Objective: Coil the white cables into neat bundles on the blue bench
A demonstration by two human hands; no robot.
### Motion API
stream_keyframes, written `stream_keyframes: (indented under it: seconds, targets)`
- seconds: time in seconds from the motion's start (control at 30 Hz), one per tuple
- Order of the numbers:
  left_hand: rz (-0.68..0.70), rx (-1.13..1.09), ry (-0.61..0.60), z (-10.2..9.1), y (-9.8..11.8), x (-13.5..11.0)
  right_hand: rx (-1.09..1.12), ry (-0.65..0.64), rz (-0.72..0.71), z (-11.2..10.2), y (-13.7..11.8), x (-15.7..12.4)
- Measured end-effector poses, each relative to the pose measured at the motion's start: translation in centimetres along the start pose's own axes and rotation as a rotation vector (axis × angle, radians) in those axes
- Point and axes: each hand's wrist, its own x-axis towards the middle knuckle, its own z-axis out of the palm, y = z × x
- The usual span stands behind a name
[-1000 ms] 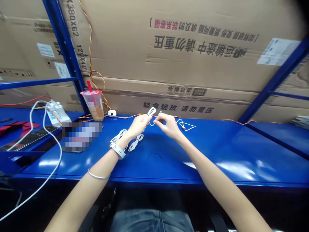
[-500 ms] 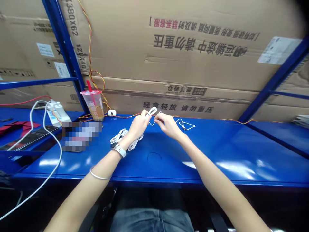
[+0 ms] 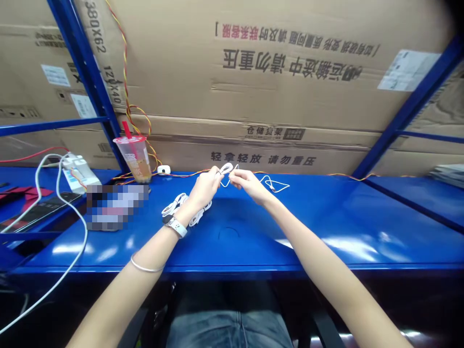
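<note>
My left hand is closed around a looped white cable, whose folded loop sticks out past the fingertips. Just to the right, my right hand pinches a thin stretch of the same cable. Its loose tail trails on the blue shelf behind and right of my right hand. Under my left wrist lie coiled white cables, partly hidden by the arm. The left wrist wears a watch with a pale strap, and a bangle circles the forearm.
A drink cup with a red straw stands at the back left, beside a small white case. Large cardboard boxes close off the back. A white power strip and a blurred-out object lie left. Red-yellow wires run along the back edge.
The view has shifted slightly, so the scene sits a little further left. Both hands keep hold of the cable, and the right fingers have moved slightly at the strand.
</note>
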Motion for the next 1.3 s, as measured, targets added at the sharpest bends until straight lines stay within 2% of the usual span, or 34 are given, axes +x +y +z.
stream_keyframes:
  seconds: [0.13, 0.27, 0.33, 0.5, 0.57, 0.67, 0.83, 0.93, 1.03, 1.17, 1.3]
  targets:
    - [-0.068, 0.285, -0.093, 0.0, 0.5, -0.2, -0.113, 0.006, -0.029, 0.6, -0.3, -0.2]
    - [-0.108, 0.453, -0.167, 0.2, 1.0, -0.5, -0.283, 0.058, -0.047, 1.6, -0.1, -0.4]
    - [-0.1, 0.502, -0.179, 0.3, 1.2, -0.6, -0.238, 0.078, -0.021, 2.0, 0.0, -0.4]
    - [-0.031, 0.559, -0.173, 0.8, 1.4, -0.8, 0.089, 0.149, 0.124, 2.5, 0.2, -0.3]
    - [-0.003, 0.56, -0.169, 0.9, 1.4, -0.8, 0.133, 0.165, 0.162, 2.5, 0.0, -0.3]
    - [-0.012, 0.478, -0.169, 0.8, 1.2, -0.8, -0.034, 0.16, 0.155, 1.9, -0.5, -0.2]
    - [-0.065, 0.243, -0.147, 0.6, 0.4, -0.5, -0.314, 0.365, -0.068, -0.3, -1.4, -0.2]
    - [-0.032, 0.074, -0.154, 0.7, -0.1, -0.4, -0.418, 0.219, -0.199, -1.5, -1.4, -0.3]
    - [0.017, -0.088, -0.212, 0.9, -0.2, -0.4, -0.5, 0.063, -0.254, -1.8, -1.1, -0.3]
    - [0.067, -0.26, -0.338, 0.7, -0.3, -0.4, -0.514, -0.03, -0.307, -1.6, -1.0, -0.4]
    - [0.066, -0.316, -0.425, 0.4, -0.4, -0.4, -0.47, -0.066, -0.277, -1.9, -1.1, -0.5]
